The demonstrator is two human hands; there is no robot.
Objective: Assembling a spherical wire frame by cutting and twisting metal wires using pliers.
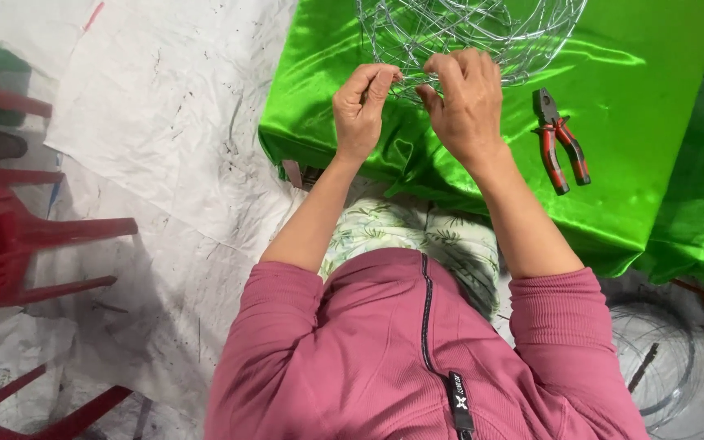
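Here, the person in a pink zipped top sits over a shiny green satin cloth (613, 90) draped across a table, both bare hands raised to the near edge of a rounded frame of thin silvery wire (466, 28) that rests on the cloth at the top of the view. The left hand (362, 110) has its thumb and fingertips pinched together on a strand at the frame's rim, and the right hand (468, 102) is curled with its fingers closed over a neighbouring strand just beside it; the two hands are near one another but not touching. The wire is so fine that it is hard to tell whether each hand grips one strand or several. A pair of pliers with red-and-black handles (560, 138) lies on the cloth just to the right of the right hand, untouched, jaws pointing away from the person. Red plastic chairs (18, 244) stand on the white sheeted floor at the left, well apart from the hands.
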